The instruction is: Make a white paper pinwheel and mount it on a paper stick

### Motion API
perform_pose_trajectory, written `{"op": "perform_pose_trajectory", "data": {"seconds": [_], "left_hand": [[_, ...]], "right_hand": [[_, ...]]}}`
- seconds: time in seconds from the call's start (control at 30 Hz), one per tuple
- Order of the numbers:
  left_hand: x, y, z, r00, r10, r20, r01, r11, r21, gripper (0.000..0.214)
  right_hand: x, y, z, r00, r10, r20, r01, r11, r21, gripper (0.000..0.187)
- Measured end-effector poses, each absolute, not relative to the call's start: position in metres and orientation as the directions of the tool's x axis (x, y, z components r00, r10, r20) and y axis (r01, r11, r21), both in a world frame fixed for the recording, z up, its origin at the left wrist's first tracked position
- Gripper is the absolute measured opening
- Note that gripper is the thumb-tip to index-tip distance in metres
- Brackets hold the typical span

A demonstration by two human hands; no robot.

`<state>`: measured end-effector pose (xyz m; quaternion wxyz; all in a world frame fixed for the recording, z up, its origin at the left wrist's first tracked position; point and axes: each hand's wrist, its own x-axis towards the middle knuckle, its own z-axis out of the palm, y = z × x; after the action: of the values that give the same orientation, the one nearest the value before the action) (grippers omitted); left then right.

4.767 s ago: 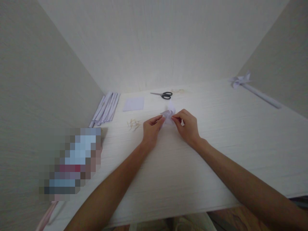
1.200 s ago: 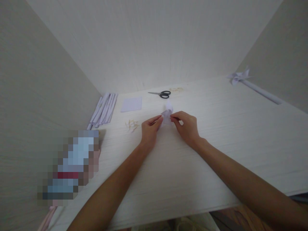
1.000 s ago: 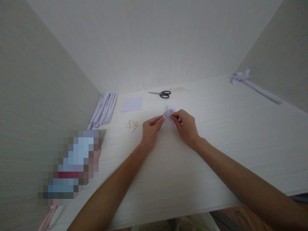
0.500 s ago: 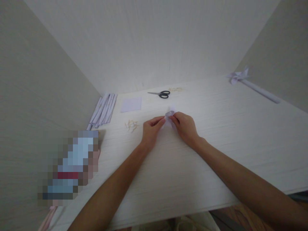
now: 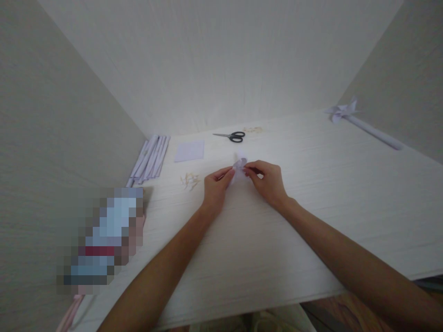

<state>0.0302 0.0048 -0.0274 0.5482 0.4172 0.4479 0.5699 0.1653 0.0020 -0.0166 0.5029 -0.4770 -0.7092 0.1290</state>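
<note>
A small folded piece of pale lilac paper [image 5: 239, 164] is held just above the white table [image 5: 311, 207] near its middle. My left hand [image 5: 216, 186] pinches its left side with thumb and fingers closed. My right hand [image 5: 266, 180] pinches its right side, fingers curled together. The two hands almost touch at the paper. Most of the folded piece is hidden behind my fingertips.
Black-handled scissors [image 5: 232, 136] lie behind the hands. A flat lilac square sheet [image 5: 189, 151] and several rolled paper sticks [image 5: 150, 157] lie at the back left. Small wooden bits [image 5: 189, 180] lie left of my left hand. A finished paper pinwheel [image 5: 360, 122] lies at the far right.
Both hands stay at the folded paper with only small shifts of the fingers; the paper's raised tip has turned slightly between the frames.
</note>
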Motion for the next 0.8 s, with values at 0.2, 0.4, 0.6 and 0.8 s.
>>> {"op": "perform_pose_trajectory", "data": {"seconds": [0.2, 0.4, 0.6, 0.8], "left_hand": [[0.0302, 0.0034, -0.027, -0.023, 1.0, 0.008, -0.24, -0.014, 0.971, 0.02], [0.0294, 0.0034, -0.029, -0.002, 0.998, 0.06, -0.187, -0.059, 0.981, 0.02], [0.0302, 0.002, -0.0266, -0.011, 0.999, 0.05, -0.172, -0.051, 0.984, 0.02], [0.0292, 0.005, -0.0293, -0.062, 0.998, 0.009, -0.224, -0.023, 0.974, 0.024]], "right_hand": [[0.1646, 0.0026, -0.0167, -0.029, 0.807, 0.59, 0.58, 0.494, -0.647, 0.007], [0.1647, 0.0026, -0.017, -0.022, 0.804, 0.594, 0.593, 0.488, -0.64, 0.006], [0.1644, 0.0021, -0.0157, -0.035, 0.797, 0.603, 0.591, 0.503, -0.631, 0.005], [0.1655, 0.0017, -0.0152, -0.109, 0.764, 0.636, 0.55, 0.579, -0.602, 0.013]]}}
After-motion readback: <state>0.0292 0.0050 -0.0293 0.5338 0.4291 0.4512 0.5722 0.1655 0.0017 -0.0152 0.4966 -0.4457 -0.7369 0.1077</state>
